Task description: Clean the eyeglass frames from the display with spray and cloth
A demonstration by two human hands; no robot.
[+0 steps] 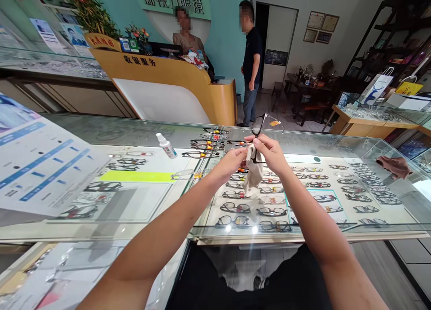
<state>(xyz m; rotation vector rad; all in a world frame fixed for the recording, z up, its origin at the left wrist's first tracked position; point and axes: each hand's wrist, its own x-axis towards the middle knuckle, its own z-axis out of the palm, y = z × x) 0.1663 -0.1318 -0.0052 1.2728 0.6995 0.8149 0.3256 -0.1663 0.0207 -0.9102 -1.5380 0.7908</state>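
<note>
A pair of black-framed glasses [258, 124] with a small orange tag is held up above the glass display counter [141, 135]. My right hand [269, 152] pinches the frame at its lower part. My left hand [232, 161] presses a beige cleaning cloth [252, 173] against the glasses, the cloth hanging down below both hands. A small white spray bottle [166, 146] lies on the counter glass to the left of my hands.
Rows of spectacle frames [269, 198] lie under the counter glass. A printed chart [37, 166] rests at the left, a brown cloth [394, 165] at the right. Two people stand at an orange cashier desk [175, 85] behind; another glass case [377, 110] is far right.
</note>
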